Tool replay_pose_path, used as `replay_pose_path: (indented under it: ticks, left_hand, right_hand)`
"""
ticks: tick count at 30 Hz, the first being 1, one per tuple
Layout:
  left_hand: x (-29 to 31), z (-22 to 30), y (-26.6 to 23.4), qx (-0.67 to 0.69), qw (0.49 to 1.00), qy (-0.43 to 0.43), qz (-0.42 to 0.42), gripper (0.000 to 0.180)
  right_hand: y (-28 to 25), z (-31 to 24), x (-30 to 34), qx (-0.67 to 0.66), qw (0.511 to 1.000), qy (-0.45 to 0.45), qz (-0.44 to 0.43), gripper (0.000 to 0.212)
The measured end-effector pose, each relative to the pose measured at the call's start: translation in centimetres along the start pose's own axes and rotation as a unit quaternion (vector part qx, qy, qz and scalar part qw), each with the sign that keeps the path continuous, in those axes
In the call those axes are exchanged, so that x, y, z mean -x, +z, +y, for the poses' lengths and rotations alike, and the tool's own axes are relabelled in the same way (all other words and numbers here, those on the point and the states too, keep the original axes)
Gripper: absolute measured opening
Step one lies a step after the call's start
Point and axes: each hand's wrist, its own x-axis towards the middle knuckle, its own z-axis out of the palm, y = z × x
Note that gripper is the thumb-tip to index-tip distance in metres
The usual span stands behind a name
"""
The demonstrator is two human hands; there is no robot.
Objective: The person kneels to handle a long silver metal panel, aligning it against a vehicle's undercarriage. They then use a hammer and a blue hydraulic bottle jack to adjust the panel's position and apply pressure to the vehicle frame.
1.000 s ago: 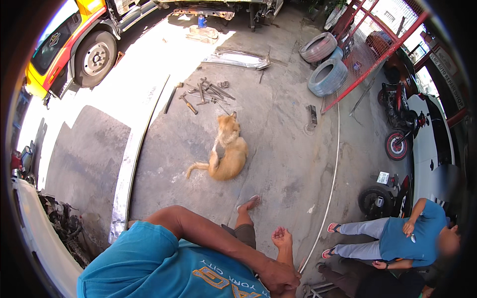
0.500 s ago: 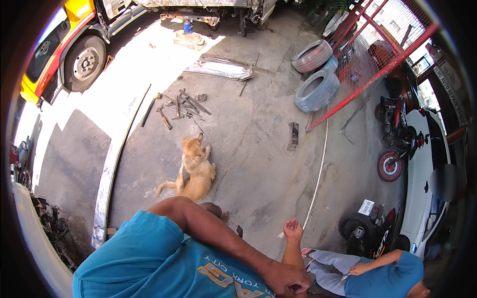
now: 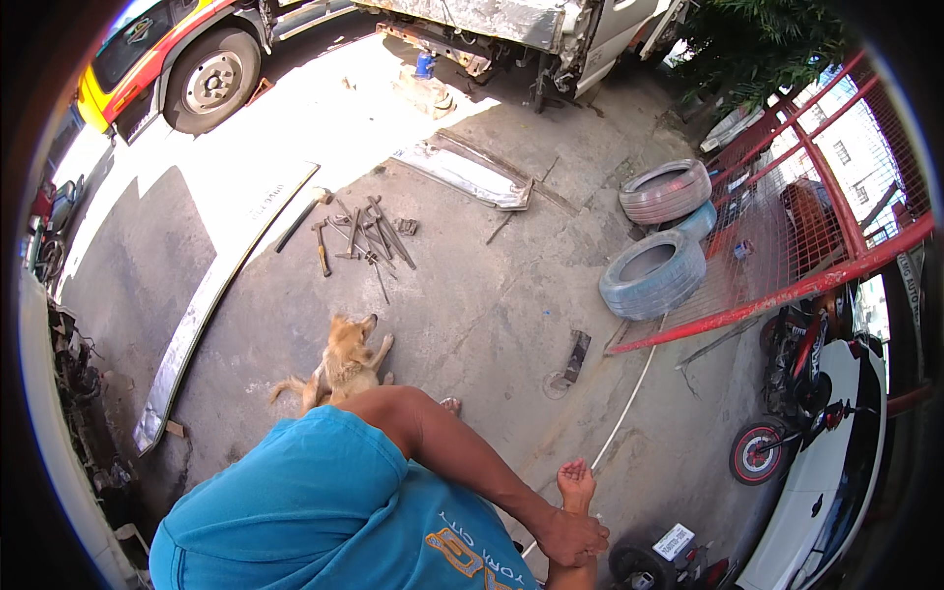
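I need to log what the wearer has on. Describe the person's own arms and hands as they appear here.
Only one arm shows, apparently the left. It is bare from the short sleeve of a bright blue T-shirt with yellow-orange lettering on the chest. The hand is bare too: no glove, watch or ring that I can make out. The other arm is out of view.

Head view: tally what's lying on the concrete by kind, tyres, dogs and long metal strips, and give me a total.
Tyres: 3, two stacked and one in front
Dog: 1
Long metal strips: 2
Total: 6
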Motion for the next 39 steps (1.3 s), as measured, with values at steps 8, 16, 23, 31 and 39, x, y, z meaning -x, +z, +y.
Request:
replay_pose_path:
  ticks: [8, 16, 23, 31, 39]
  left_hand:
    - [-9.7, -3.9, -14.2, 0.026, 0.994, 0.101, -0.008, 0.014]
    - [-15.6, -14.6, -34.9, 0.153, 0.986, 0.022, 0.063, 0.059]
    - [-13.7, -22.1, -52.0, -0.052, 0.957, -0.003, 0.284, 0.066]
    - [-4.0, -9.2, -67.8, 0.086, 0.986, 0.025, 0.141, 0.06]
    - [9.0, -6.8, -79.4, -0.011, 0.942, 0.035, 0.334, 0.068]
  right_hand:
    - [19.3, -3.3, -8.5, 0.043, 0.998, 0.033, 0.032, 0.039]
    - [43.9, -4.0, -19.5, 0.25, 0.965, 0.063, -0.039, 0.034]
    - [66.7, 6.8, -19.6, 0.621, 0.767, 0.029, -0.158, 0.033]
    - [78.3, 27.3, -15.0, 0.901, 0.264, -0.053, -0.341, 0.03]
    - [88.5, 41.3, -15.5, 0.773, -0.323, -0.178, -0.516, 0.031]
